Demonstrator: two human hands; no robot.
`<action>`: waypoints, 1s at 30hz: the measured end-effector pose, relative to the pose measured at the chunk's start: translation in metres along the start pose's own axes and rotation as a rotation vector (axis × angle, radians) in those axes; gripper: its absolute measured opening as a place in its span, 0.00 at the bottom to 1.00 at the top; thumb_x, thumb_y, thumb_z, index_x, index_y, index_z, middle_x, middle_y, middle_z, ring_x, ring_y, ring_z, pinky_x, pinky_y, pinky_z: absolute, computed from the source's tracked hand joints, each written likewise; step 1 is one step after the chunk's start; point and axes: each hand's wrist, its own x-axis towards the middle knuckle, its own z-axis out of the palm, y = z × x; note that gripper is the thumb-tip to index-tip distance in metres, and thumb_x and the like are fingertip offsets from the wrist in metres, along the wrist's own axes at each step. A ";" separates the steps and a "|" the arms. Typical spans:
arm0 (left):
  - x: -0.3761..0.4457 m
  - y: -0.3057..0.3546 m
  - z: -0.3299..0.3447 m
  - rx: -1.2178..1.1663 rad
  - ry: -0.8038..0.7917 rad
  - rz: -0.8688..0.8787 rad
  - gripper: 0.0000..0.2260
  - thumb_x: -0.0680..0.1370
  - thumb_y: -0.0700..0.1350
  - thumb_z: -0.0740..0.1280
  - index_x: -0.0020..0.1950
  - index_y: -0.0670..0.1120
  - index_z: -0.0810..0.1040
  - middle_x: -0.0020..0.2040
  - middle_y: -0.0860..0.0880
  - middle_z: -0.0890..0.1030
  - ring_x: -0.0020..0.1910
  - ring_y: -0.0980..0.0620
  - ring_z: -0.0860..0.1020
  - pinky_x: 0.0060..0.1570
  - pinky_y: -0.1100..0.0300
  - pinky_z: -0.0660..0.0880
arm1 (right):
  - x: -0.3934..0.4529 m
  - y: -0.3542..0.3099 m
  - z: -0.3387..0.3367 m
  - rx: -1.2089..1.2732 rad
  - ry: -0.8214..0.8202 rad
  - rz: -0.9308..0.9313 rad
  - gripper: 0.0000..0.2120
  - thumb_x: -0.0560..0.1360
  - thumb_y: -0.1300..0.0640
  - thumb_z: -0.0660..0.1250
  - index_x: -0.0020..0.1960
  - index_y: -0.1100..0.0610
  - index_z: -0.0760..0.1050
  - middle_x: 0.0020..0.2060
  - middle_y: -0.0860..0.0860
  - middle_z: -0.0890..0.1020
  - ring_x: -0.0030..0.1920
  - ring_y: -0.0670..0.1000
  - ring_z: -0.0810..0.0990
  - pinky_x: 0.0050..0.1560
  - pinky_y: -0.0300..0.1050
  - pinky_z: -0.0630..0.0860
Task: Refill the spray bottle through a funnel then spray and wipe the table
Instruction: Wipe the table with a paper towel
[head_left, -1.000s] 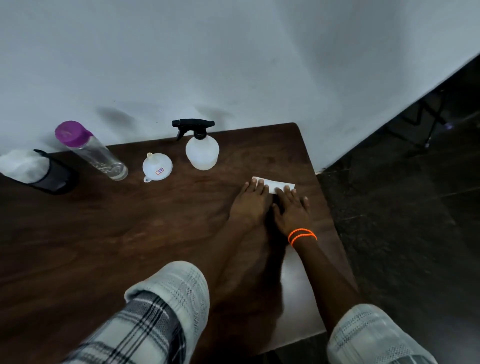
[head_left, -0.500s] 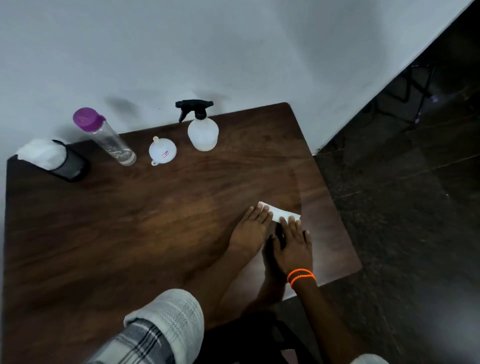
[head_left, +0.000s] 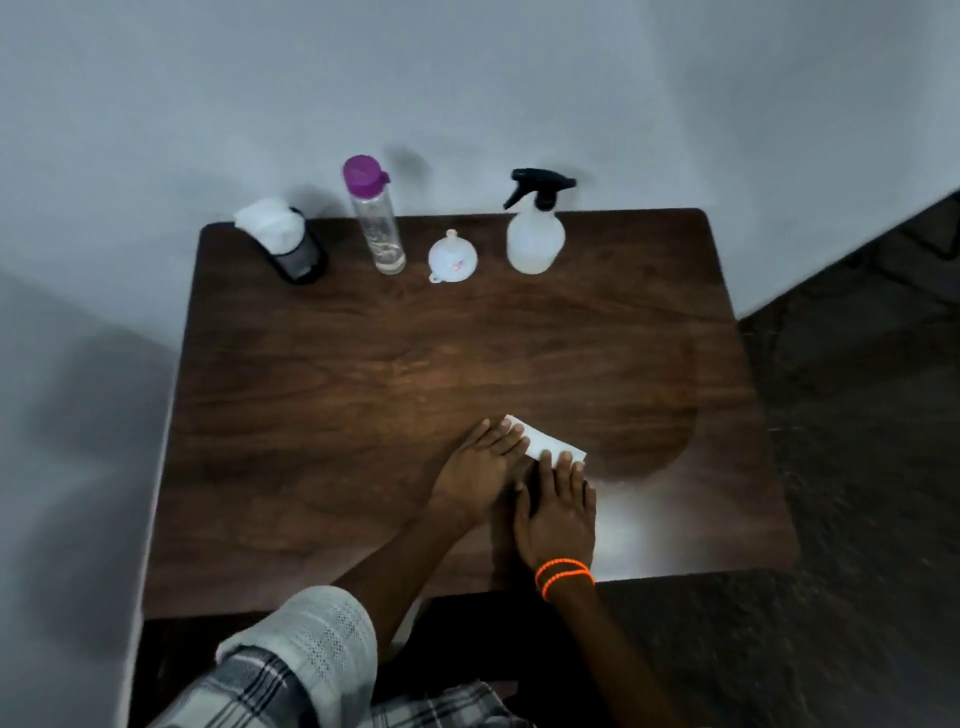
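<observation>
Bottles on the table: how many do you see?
2. The water bottle with the purple cap stands at the back, left of the funnel; the spray bottle stands right of it. None seem hidden.

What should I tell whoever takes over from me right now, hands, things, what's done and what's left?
Left hand and right hand: both flat, fingers straight, pressing the white tissue on the table, near its front right.
Along the back edge, left to right: tissue holder, purple-capped bottle, funnel lying on the table, spray bottle upright with its trigger head on.
Done, judging by the layout: refill appears finished, since the funnel is out and the sprayer is back on. Wiping is under way.
Left: finish wiping the rest of the table. Whether it was sprayed cannot be told.
</observation>
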 end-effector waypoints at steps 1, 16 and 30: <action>-0.009 -0.008 0.001 -0.027 0.016 -0.017 0.29 0.82 0.53 0.49 0.82 0.47 0.61 0.82 0.48 0.60 0.82 0.48 0.55 0.81 0.51 0.46 | 0.000 -0.007 0.003 -0.016 -0.006 -0.031 0.33 0.81 0.39 0.47 0.82 0.53 0.55 0.80 0.57 0.58 0.81 0.58 0.54 0.81 0.56 0.51; -0.172 -0.094 0.043 -0.353 0.253 -0.482 0.25 0.76 0.45 0.58 0.71 0.41 0.77 0.73 0.41 0.75 0.73 0.41 0.73 0.74 0.47 0.60 | -0.013 -0.138 0.054 -0.155 -0.127 -0.563 0.31 0.78 0.40 0.54 0.77 0.53 0.68 0.76 0.59 0.69 0.77 0.60 0.66 0.77 0.56 0.50; -0.182 -0.021 0.066 -0.200 0.121 -0.273 0.25 0.78 0.45 0.56 0.73 0.41 0.76 0.74 0.40 0.74 0.75 0.41 0.70 0.73 0.47 0.61 | -0.046 -0.038 0.037 -0.224 -0.107 -0.675 0.28 0.81 0.42 0.58 0.80 0.49 0.63 0.79 0.53 0.65 0.80 0.53 0.60 0.78 0.57 0.58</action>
